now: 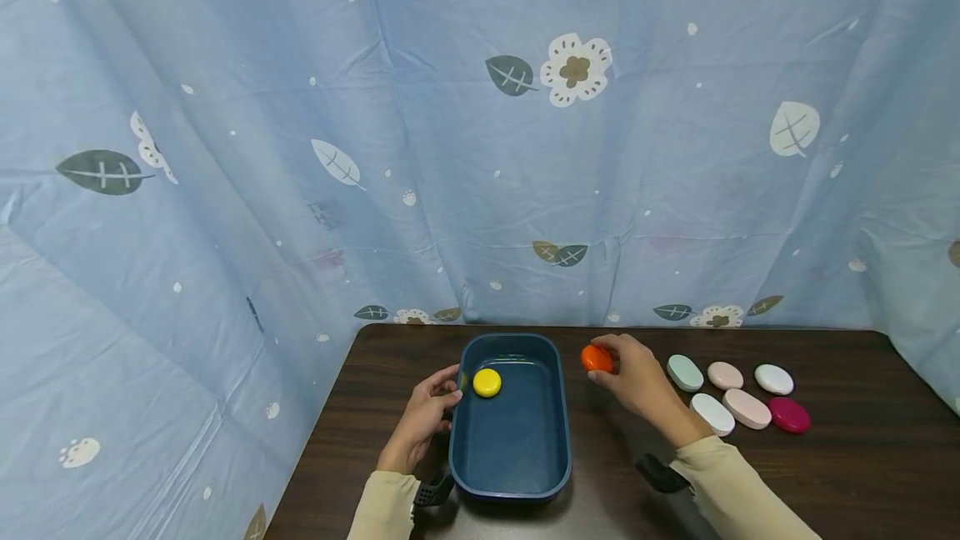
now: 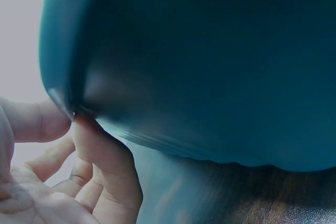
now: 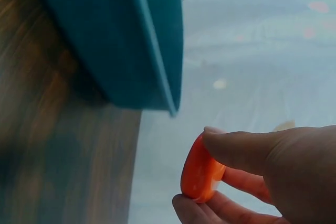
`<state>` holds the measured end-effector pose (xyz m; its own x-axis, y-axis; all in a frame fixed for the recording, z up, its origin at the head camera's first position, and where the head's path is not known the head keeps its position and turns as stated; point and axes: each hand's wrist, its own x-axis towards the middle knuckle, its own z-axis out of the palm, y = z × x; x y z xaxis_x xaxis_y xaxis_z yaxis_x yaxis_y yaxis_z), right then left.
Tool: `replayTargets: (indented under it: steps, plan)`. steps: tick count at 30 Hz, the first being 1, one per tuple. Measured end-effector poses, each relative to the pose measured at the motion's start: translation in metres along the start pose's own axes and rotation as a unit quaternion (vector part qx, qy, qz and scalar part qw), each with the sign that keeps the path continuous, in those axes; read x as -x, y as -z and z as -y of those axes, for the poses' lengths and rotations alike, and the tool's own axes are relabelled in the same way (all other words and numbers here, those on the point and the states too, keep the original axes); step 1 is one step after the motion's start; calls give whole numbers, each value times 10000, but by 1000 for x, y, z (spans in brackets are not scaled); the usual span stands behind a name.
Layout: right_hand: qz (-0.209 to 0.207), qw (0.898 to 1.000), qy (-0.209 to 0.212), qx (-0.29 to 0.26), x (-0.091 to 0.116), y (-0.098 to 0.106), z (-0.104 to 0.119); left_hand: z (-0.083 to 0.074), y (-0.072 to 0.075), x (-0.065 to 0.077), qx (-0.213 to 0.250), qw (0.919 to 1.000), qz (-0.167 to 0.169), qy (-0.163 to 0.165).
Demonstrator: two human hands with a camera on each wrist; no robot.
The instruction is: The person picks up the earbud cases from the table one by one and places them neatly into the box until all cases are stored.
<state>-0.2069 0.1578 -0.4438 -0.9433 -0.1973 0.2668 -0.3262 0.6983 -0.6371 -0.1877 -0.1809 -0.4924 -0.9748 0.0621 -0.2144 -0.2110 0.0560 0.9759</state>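
Note:
A deep blue plastic tray [image 1: 512,448] stands lengthwise on the table, and one round yellow soap [image 1: 487,383] lies inside towards its far left. My left hand [image 1: 424,417] pinches the tray's left rim between thumb and finger; the left wrist view shows this grip on the edge of the tray [image 2: 210,77] up close. To the right of the tray, my right hand [image 1: 637,377] holds a glossy orange soap [image 1: 597,358] above the table. Thumb and fingertips press the orange soap [image 3: 198,174] from opposite sides in the right wrist view.
Right of my right forearm lie several oval soaps in two rows, among them a mint one [image 1: 686,372], a white one [image 1: 774,379], a pale pink one [image 1: 747,408] and a magenta one [image 1: 790,415]. A patterned blue curtain [image 1: 465,148] hangs behind the dark wooden table [image 1: 862,473].

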Motion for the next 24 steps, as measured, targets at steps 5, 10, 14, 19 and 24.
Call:
replayTargets:
  steps: [5,10,14,19,24]
  plan:
    - [113,9999,-17,-102,-8,-7,15,2,1,1,-15,10000,19,-6]
    - [213,9996,8,-169,-16,-17,27,2,1,1,6,10000,13,13]
    - [275,9993,0,-239,-20,-25,37,2,2,1,6,10000,4,15]
    - [402,9988,-145,-249,-26,-35,49,2,2,1,7,10000,14,11]
    - [511,9983,-197,-193,-32,-45,54,2,2,1,-34,10000,-2,15]
